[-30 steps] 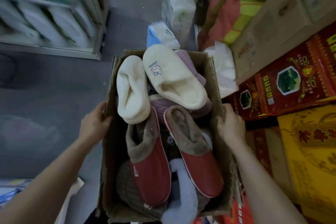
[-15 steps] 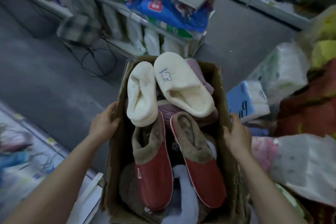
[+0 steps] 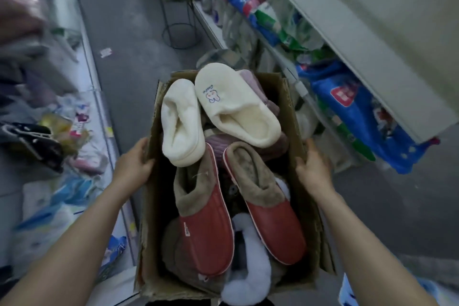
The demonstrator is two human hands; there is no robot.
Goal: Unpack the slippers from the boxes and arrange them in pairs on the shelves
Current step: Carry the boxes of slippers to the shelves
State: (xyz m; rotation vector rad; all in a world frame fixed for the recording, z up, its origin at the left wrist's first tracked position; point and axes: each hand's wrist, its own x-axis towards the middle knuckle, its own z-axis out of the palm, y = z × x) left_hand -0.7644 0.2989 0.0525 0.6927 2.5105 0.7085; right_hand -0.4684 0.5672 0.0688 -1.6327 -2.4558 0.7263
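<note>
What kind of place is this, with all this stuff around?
Probably a small shop or stockroom. The right shelf is crammed with wrapped packs, the left shelf holds more goods, and a cardboard box is full of slippers.

There is one view only. The camera sits on the person's head and looks forward and steeply down, from near, onto the cardboard box (image 3: 289, 107) in the middle. The wide lens also takes in the floor (image 3: 129, 69) ahead and the shelves (image 3: 360, 45) at both sides.
</note>
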